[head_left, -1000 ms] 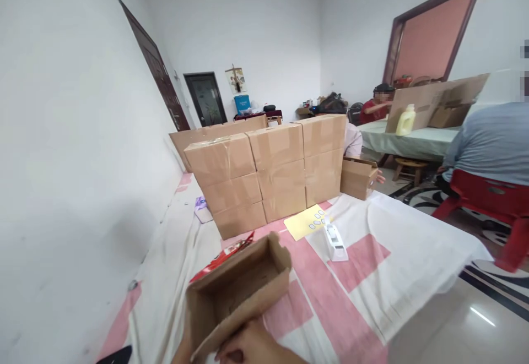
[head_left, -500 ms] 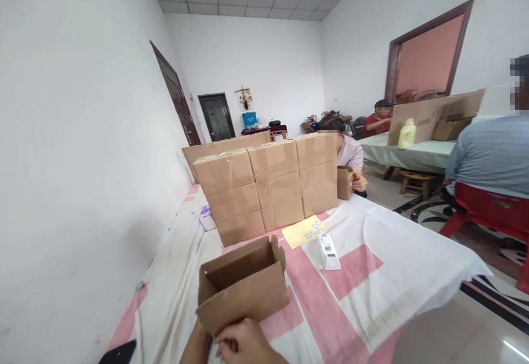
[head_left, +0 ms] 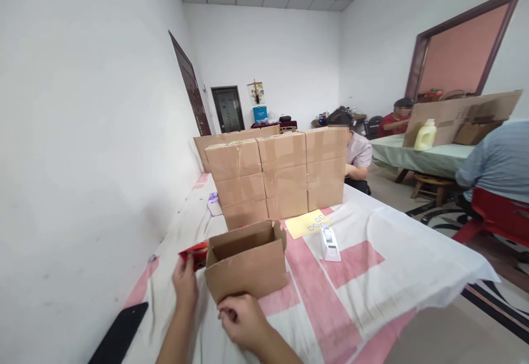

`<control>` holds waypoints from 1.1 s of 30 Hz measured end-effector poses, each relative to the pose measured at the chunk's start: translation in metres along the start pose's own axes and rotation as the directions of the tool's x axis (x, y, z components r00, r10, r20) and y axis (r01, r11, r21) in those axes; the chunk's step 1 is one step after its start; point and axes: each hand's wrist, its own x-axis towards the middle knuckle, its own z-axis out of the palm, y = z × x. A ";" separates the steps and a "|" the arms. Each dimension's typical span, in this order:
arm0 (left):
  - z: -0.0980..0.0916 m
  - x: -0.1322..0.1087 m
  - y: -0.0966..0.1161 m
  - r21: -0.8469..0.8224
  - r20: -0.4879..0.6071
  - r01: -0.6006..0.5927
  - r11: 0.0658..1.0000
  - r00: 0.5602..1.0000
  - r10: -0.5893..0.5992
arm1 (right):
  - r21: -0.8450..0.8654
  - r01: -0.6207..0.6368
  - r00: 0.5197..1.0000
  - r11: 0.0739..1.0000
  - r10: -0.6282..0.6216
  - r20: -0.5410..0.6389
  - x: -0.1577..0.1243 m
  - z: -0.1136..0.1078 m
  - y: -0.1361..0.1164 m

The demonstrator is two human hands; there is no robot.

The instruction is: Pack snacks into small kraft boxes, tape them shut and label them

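Left grip point(head_left: 184, 281), lower left of centre: fingers closed on the near edge of a red packet point(head_left: 199, 255). Right grip point(head_left: 244, 321), lower centre: fingers curled in, set against the lower near edge of the open carton point(head_left: 250, 270); cannot tell whether they pinch the cardboard. Black flat object point(head_left: 119, 332) in the bottom left corner, next to the wall point(head_left: 74, 188).

Open carton sits on the tabletop point(head_left: 397, 248), mouth upward, just below frame centre. Upper edge uneven, ragged at its right end. Red packet just beside its left end. Room on this side: a narrow cloth strip between carton and wall, partly taken up by the left forearm.

Right of the carton: white tape dispenser point(head_left: 330, 247), near the yellow sheet point(head_left: 298, 226), whose right end lies behind it. From the dispenser, a broad run of cloth reaches the tabletop's right edge, where it drapes over.

Beyond: stacked cartons point(head_left: 285, 171), three across and three high, bounding movement on the far side. Gap from open carton to stack hidden by the raised rim. Purple-and-white pack point(head_left: 214, 205) at the stack's left foot. A person point(head_left: 359, 152) behind the stack's right end.
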 end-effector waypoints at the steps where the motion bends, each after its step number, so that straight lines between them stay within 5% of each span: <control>1: -0.009 0.003 0.003 -0.027 -0.042 0.007 1.000 0.999 -0.008 | -0.017 -0.004 1.000 1.000 0.004 -0.002 0.000 0.000 0.000; 7: -0.036 0.020 0.050 -0.231 -0.222 -0.001 0.973 0.974 -0.052 | -0.106 -0.002 1.000 0.994 0.003 0.010 0.000 0.001 -0.001; 16: -0.015 -0.020 0.119 -0.329 0.067 0.109 0.938 0.994 -0.092 | -0.103 0.047 0.999 0.994 -0.047 0.005 0.000 -0.001 -0.001; 24: 0.030 -0.014 0.125 -0.013 0.195 -0.203 0.979 0.960 0.201 | -0.101 0.050 0.999 0.994 -0.049 0.013 -0.001 -0.002 -0.002; 27: 0.040 -0.010 0.116 0.113 0.408 -0.267 0.957 0.891 0.200 | -0.098 0.057 0.998 0.994 -0.055 0.020 -0.001 -0.004 -0.003; 30: 0.045 -0.006 0.108 0.205 0.703 -0.310 0.928 0.706 0.081 | -0.098 0.054 0.998 0.994 -0.053 0.016 0.001 -0.004 -0.001; 33: 0.047 -0.003 0.105 0.269 0.836 -0.354 0.896 0.548 -0.035 | -0.095 0.062 0.998 0.994 -0.061 0.013 0.002 0.000 0.002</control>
